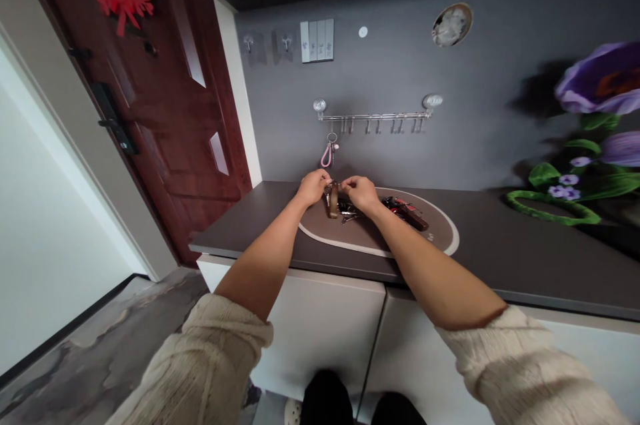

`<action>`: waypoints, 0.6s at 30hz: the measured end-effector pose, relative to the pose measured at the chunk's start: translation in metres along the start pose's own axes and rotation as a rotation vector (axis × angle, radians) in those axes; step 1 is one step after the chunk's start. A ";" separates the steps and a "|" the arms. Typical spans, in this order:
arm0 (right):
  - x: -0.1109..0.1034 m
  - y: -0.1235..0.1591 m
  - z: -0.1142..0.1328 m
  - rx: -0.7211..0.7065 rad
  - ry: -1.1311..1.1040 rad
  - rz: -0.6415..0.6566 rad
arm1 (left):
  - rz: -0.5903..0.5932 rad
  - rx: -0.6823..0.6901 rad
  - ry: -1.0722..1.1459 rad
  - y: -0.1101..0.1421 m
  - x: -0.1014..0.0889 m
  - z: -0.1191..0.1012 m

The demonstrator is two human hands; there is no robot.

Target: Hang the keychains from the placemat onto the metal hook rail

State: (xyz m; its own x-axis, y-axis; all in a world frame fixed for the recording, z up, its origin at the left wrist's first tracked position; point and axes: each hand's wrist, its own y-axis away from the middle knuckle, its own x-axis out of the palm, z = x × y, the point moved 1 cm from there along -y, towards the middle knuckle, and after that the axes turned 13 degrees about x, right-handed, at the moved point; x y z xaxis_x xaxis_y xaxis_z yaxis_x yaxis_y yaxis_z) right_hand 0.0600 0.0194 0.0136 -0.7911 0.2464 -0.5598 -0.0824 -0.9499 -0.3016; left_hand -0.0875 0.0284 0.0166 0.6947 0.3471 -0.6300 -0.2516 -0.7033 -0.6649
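My left hand (315, 187) is closed in a pinch at the top of a bunch of keys (327, 195). A brown key fob (333, 201) hangs upright with it, between my two hands. Just right of the fob, the fingers of my right hand (362, 194) are pressed together; what is in them is too small to tell. Both hands are above an oval brown mat (360, 235) with a pale rim. More keys and small items (395, 203), some red and black, lie on the mat, partly behind my right hand and forearm. Among them is a dark brown holder (414, 217).
A hook rail (375, 117) is fixed to the grey wall, with a pink looped keychain (327, 155) on its left end. Purple artificial flowers (597, 81) stand on the dark counter (500, 238) at right. A dark red door (165, 111) is at left.
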 end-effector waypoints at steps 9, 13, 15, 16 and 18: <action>0.001 -0.002 0.005 -0.164 -0.161 -0.039 | -0.071 0.212 -0.118 -0.002 -0.007 -0.009; 0.005 -0.004 0.002 -0.200 -0.161 -0.023 | -0.064 0.269 -0.177 -0.001 -0.010 -0.016; 0.006 -0.004 0.002 -0.203 -0.175 -0.006 | -0.052 0.282 -0.198 0.000 -0.010 -0.018; 0.006 -0.004 0.002 -0.199 -0.187 0.003 | -0.043 0.285 -0.208 0.000 -0.011 -0.019; 0.006 -0.004 0.002 -0.179 -0.218 0.016 | -0.026 0.287 -0.224 0.000 -0.011 -0.019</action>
State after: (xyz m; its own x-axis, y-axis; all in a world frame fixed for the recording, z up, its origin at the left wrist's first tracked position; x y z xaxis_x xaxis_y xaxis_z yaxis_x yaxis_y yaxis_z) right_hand 0.0541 0.0246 0.0130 -0.9048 0.1660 -0.3921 0.0240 -0.8996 -0.4362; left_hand -0.0820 0.0125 0.0313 0.5462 0.5128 -0.6623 -0.4365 -0.5007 -0.7475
